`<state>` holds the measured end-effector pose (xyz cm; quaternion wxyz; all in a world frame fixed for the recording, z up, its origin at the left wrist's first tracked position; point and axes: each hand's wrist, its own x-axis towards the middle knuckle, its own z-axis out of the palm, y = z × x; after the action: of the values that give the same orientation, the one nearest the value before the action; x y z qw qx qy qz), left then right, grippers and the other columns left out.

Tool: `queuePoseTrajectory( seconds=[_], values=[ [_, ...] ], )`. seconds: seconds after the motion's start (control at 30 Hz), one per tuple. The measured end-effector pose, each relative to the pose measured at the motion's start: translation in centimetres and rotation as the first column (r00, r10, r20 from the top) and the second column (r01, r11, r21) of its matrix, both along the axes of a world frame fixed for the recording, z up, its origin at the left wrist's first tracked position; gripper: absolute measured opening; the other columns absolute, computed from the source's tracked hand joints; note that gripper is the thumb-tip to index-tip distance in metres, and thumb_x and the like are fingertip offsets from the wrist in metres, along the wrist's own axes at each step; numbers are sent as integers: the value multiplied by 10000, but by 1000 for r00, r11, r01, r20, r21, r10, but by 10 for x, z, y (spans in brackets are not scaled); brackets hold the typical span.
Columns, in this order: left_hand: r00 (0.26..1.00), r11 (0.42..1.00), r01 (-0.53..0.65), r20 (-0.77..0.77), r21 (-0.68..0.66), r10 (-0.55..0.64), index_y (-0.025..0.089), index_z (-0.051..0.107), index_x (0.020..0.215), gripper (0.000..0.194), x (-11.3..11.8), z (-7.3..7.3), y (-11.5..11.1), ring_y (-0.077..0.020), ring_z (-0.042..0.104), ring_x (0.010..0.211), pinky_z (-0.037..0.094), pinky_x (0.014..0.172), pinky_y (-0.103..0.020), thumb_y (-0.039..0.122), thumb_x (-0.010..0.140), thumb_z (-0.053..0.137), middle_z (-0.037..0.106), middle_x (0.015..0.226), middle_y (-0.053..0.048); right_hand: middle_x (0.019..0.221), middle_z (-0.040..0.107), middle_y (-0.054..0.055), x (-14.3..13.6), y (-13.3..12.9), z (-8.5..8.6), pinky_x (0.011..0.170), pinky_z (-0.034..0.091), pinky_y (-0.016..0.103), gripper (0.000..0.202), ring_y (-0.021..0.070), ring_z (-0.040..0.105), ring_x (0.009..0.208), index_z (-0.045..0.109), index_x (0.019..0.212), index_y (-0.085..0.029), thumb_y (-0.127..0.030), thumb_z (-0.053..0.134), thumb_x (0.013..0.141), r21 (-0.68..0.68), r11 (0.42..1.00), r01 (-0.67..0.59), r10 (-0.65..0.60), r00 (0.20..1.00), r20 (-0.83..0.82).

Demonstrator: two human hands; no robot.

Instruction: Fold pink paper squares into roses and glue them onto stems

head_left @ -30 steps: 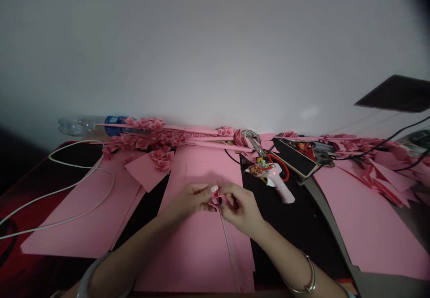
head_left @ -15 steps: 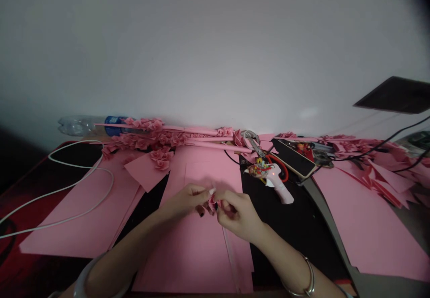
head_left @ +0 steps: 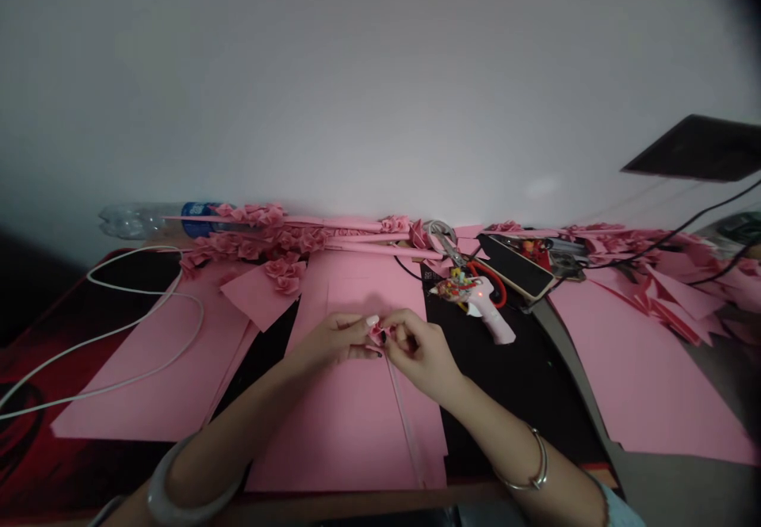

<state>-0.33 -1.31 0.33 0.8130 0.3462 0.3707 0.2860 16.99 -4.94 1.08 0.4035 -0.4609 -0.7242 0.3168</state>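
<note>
A small pink paper flower (head_left: 376,335) is pinched between my two hands, over the middle of the table. My left hand (head_left: 342,338) grips it from the left, thumb on top and fingers beneath. From the right, my right hand (head_left: 419,350) closes thumb and forefinger on its edge. Fingers hide much of the flower. Below them lie stacked sheets of pink paper (head_left: 338,440), with a thin narrow strip (head_left: 404,420) running toward the front edge. A pink glue gun (head_left: 491,313) with a lit orange light rests to the right of my right hand.
Finished paper flowers (head_left: 285,238) with rolled stems lie along the wall, beside a plastic bottle (head_left: 143,220). Scissors (head_left: 449,246) and a phone (head_left: 520,265) lie behind the glue gun. A white cable (head_left: 143,323) loops over paper at left; more pink paper (head_left: 642,376) is at right.
Both hands have shifted slightly up in view, still on the flower. The right fingers have changed their pinch on its edge, and the flower looks turned. The camera view has tilted a little.
</note>
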Motion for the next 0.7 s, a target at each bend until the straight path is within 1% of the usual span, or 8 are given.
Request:
queuePoseTrajectory(
  seconds=[0.17,0.3,0.4,0.53,0.7],
  values=[
    [1000,999,-6,-27,31,7,120,686,678,358,0,0,0,-132,605,675,483,707,-289,465,673,781,662,701,-31,566,317,-98,0,-2,1,492,297,184,151,79,342,474,560,930,-182,-106,507,810,4,1000,14,-14,1000,9],
    [998,998,-4,-58,59,7,119,677,669,380,-1,0,-1,-136,586,660,474,679,-293,488,672,768,652,694,-36,575,359,-91,-1,-5,1,492,301,184,152,80,362,478,549,945,-186,-108,488,830,9,1000,-3,2,1000,29],
    [998,993,15,-63,113,-8,117,674,668,398,-1,-3,0,-132,573,637,463,647,-284,507,688,747,648,678,-37,580,355,-90,-1,-6,3,484,294,182,153,77,357,472,546,943,-184,-103,476,834,-4,1000,-30,31,999,44],
    [996,978,52,-76,202,-38,133,659,626,422,-1,-10,1,-110,521,558,435,570,-260,542,725,695,618,619,-14,583,331,-91,-1,-7,4,477,285,183,143,76,339,467,544,936,-181,-107,467,841,4,997,-75,75,996,44],
    [990,968,84,-127,237,-55,149,640,639,435,-2,-11,2,-95,468,510,405,503,-236,574,731,663,571,583,10,582,332,-91,-2,-7,3,483,289,185,109,77,347,475,549,914,-186,-125,494,843,-17,997,-73,74,995,68]
  ],
)
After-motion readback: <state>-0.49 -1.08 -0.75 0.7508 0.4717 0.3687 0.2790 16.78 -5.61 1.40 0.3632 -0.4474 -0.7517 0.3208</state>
